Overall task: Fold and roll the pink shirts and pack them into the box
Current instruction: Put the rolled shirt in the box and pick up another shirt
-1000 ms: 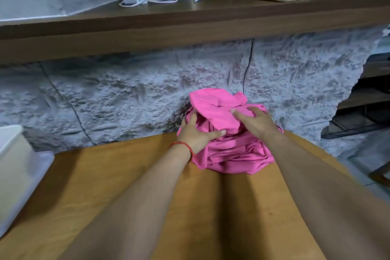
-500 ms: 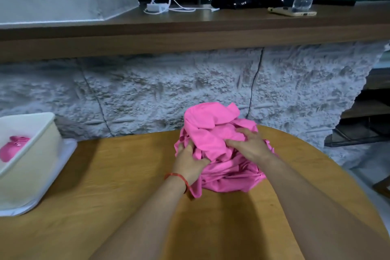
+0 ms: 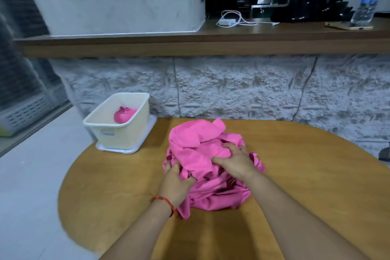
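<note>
A crumpled heap of pink shirts (image 3: pixel 198 139) lies in the middle of the round wooden table (image 3: pixel 306 175). My left hand (image 3: pixel 175 179), with a red string at the wrist, grips the heap's near left side with curled fingers. My right hand (image 3: pixel 234 160) clutches cloth on top of the heap at the right. A cream plastic box (image 3: pixel 124 133) stands on a white lid at the table's far left edge. One rolled pink shirt (image 3: pixel 124 114) lies inside the box.
A rough stone wall rises right behind the table, under a wooden counter (image 3: pixel 190 44). On the counter are a white charger with cable (image 3: pixel 228 20), a phone (image 3: pixel 348 25) and a water bottle (image 3: pixel 367 0). Pale floor lies to the left.
Both hands went from resting on the heap to gripping its cloth and drew it nearer. The view swung left and back, bringing the box and its rolled shirt fully into sight.
</note>
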Motion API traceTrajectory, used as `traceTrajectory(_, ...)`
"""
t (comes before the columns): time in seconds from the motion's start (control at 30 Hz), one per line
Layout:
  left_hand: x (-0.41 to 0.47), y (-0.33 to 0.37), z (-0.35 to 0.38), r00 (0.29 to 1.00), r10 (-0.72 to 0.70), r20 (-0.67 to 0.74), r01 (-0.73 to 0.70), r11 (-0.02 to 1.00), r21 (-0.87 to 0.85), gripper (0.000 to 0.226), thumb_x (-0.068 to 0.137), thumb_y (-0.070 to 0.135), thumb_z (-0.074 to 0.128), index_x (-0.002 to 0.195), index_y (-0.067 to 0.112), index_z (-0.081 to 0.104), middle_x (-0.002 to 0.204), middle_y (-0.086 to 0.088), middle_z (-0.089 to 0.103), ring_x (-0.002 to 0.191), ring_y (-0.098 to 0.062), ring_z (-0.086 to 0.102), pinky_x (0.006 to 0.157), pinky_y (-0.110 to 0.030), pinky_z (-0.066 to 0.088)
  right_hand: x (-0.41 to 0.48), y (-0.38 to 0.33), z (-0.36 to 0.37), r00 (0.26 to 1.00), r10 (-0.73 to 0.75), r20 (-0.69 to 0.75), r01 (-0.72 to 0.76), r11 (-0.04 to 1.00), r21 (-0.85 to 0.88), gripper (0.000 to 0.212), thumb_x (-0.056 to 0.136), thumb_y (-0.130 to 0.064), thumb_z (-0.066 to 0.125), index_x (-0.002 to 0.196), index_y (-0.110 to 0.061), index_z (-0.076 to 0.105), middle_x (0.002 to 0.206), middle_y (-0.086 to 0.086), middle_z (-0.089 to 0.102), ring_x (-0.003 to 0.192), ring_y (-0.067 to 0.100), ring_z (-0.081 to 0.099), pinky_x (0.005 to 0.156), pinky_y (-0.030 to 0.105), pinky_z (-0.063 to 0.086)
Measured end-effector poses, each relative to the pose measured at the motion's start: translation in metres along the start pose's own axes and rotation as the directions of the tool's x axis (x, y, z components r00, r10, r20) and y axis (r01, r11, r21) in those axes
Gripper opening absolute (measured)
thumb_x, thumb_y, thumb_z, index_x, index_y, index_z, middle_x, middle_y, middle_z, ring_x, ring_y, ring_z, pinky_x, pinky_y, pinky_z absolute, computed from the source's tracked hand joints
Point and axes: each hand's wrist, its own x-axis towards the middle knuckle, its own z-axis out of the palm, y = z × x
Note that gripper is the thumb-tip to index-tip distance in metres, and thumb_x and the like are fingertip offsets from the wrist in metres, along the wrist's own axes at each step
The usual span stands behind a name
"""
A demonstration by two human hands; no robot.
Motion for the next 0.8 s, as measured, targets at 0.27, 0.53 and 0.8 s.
traceTrajectory(0.27, -0.042, -0.061, -0.098, 0.963, -0.128, -0.238, 0.111, 0.99, -0.085, 0.075, 0.073, 0.059, 0.081, 0.139, 0.034, 0.053, 0.146, 0.004, 0.037, 0.136, -0.025, 0.049, 0.113, -0.047, 0.045, -0.027, -0.086, 0.103, 0.979, -0.133, 0.154, 0.139, 0.99, -0.025, 0.103, 0.051, -0.085, 0.066, 0.145, -0.045, 0.05, 0.171, 0.004, 0.007, 0.152, 0.035, 0.033, 0.122, 0.041, 0.033)
traceTrajectory(0.53, -0.072, -0.1, -0.164, 0.84, -0.211, -0.499, 0.201, 0.977, -0.074, 0.06, 0.068, 0.045, 0.073, 0.124, 0.033, 0.053, 0.136, -0.002, 0.041, 0.134, -0.037, 0.044, 0.115, -0.056, 0.039, -0.039, -0.154, 0.192, 0.923, -0.24, 0.3, 0.259, 0.965, -0.026, 0.103, 0.052, -0.088, 0.063, 0.145, -0.048, 0.045, 0.167, 0.003, 0.015, 0.149, 0.037, 0.035, 0.12, 0.042, 0.036)
traceTrajectory(0.8, -0.067, -0.114, -0.16, 0.67, -0.269, -0.692, 0.305, 0.95, -0.073, 0.054, 0.083, 0.024, 0.077, 0.128, 0.008, 0.05, 0.123, -0.013, 0.042, 0.117, -0.041, 0.044, 0.11, -0.055, 0.039, -0.02, -0.184, 0.224, 0.856, -0.313, 0.412, 0.34, 0.94, 0.01, 0.108, 0.053, -0.087, 0.065, 0.151, -0.048, 0.041, 0.168, -0.007, 0.011, 0.153, 0.03, 0.03, 0.124, 0.043, 0.03)
